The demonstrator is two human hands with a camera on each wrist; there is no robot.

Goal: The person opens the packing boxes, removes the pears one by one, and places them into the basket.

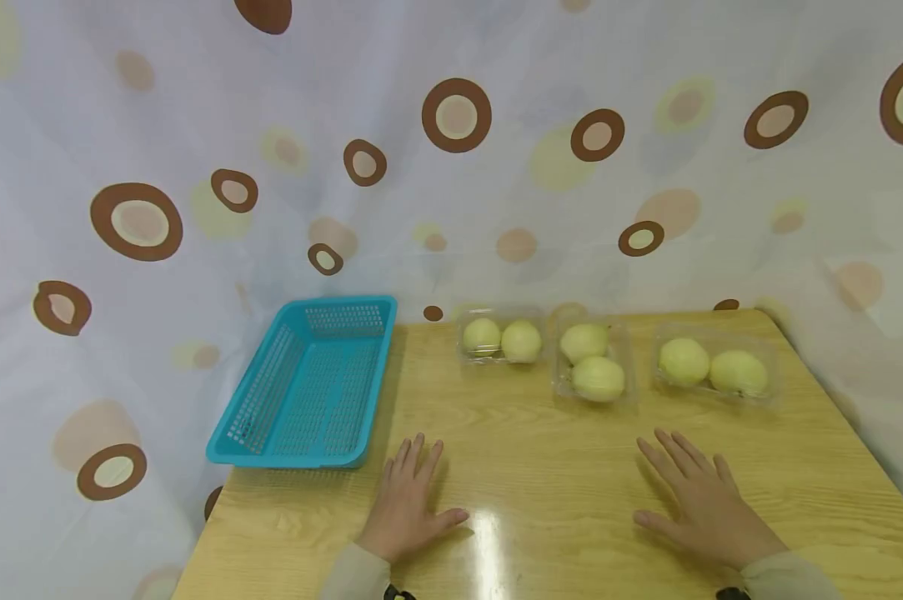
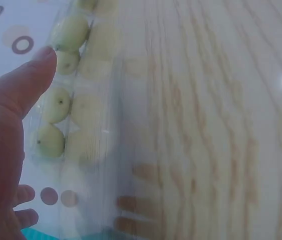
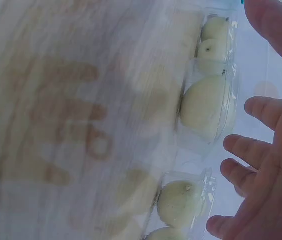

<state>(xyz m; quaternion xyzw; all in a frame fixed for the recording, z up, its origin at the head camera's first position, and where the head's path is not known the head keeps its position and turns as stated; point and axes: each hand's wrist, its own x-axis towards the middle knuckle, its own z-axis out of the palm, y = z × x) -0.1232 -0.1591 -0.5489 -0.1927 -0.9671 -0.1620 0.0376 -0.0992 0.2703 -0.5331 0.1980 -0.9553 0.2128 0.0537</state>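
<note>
My left hand is over the wooden table with its fingers spread, holding nothing, close to the near right corner of a blue plastic basket. On the right side, my right hand is likewise spread and holds nothing. Beyond the hands stand three clear plastic boxes: a left box, a middle box and a right box. Each contains two pale yellow, pear-like fruits. The left wrist view has my left thumb overlapping the fruits. In the right wrist view, the right fingers are apart from the boxes.
The blue basket has slatted sides and nothing in it, at the table's left edge. A patterned sheet with brown rings hangs behind the table and along its sides. Light glares off the tabletop between the hands.
</note>
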